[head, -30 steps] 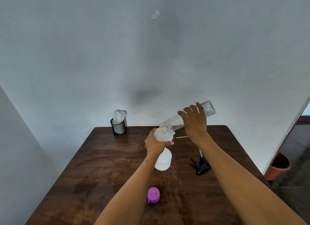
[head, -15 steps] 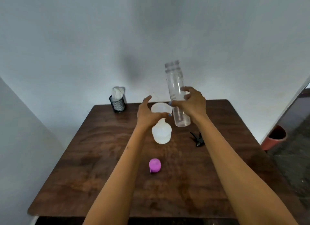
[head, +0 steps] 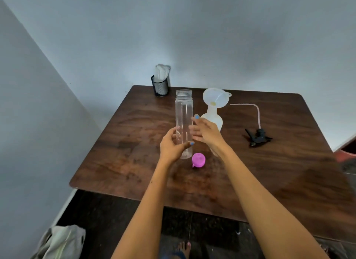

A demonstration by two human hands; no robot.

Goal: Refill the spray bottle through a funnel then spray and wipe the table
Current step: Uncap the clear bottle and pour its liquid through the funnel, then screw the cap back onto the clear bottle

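Now, from the head camera, we hold the empty clear bottle (head: 184,121) upright over the worktop (head: 289,172): left hand (head: 173,146) fingers curled round its lower part, right hand (head: 205,131) open with straight fingers just beside it. Pouring looks finished, so next we likely cap it with the purple lid (head: 198,160), then lift the funnel (head: 215,99) from the spray bottle (head: 212,119). The trigger head (head: 257,137) lies well apart to the right, the mesh cup (head: 159,86) at the back; nothing blocks us.

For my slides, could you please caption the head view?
Left hand holds upright clear bottle; funnel sits in spray bottle.
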